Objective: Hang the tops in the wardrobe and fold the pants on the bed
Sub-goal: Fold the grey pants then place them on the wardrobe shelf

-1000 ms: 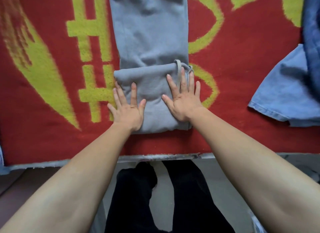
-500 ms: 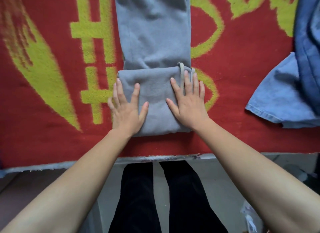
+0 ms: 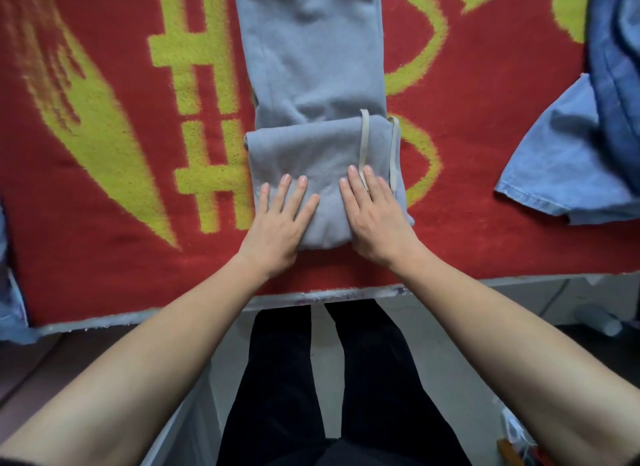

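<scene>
Straight, slightly spread fingers (image 3: 298, 194) of the left hand (image 3: 277, 226) lie flat on the near part of the pants (image 3: 311, 67), pressing down and grasping nothing. The right hand (image 3: 375, 219) lies the same way just beside it, its fingers (image 3: 353, 185) extended and flat on the cloth, with a pale drawstring (image 3: 363, 143) running under or between them; which one cannot be told. Both palms rest over the near edge of a thick fold (image 3: 311, 153), where the grey-blue pants have been doubled over on themselves. A second strand of drawstring hangs at the fold's right edge. Beyond the fold, the rest of the pants stretches flat and straight away from the person, out of the top of the view. The pants lie in the middle of a red blanket (image 3: 121, 257) with yellow-green figures, which covers the bed. To the right, well apart from the pants, a light blue denim garment (image 3: 561, 167) lies spread on the blanket, with darker blue cloth (image 3: 616, 67) above it at the edge of view. Both bare forearms reach in from below. Between them, the person's legs (image 3: 284, 379) in black trousers stand on a grey floor (image 3: 450, 361), close against the bed's near edge (image 3: 346, 294).
</scene>
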`<state>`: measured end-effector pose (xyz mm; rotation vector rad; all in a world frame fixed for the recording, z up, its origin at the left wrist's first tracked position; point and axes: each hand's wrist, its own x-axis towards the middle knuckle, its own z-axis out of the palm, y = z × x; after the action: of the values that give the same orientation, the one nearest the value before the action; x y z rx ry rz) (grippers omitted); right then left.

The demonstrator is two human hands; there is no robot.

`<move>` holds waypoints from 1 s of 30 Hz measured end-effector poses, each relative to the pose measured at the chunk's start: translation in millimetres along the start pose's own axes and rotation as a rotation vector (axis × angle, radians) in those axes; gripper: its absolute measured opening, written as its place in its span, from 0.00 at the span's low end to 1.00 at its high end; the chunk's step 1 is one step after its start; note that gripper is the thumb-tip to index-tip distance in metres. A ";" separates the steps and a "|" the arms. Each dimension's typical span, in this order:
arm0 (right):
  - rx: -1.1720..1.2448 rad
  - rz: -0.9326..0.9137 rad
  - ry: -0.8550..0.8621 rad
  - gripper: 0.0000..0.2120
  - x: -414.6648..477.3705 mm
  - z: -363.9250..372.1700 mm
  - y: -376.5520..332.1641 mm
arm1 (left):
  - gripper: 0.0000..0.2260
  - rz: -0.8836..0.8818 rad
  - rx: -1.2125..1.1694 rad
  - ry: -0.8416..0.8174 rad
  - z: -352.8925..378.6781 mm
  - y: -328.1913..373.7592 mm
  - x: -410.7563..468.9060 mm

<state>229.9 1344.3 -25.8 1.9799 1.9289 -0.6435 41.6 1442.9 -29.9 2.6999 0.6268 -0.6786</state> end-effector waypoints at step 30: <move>0.132 0.054 0.262 0.27 89.8 -96.7 72.7 | 0.24 -0.247 -0.146 0.135 -110.1 -83.0 83.5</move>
<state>312.1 1467.0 4.0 2.2894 2.0164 -0.5326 110.2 1583.8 7.5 2.5724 1.0150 -0.4872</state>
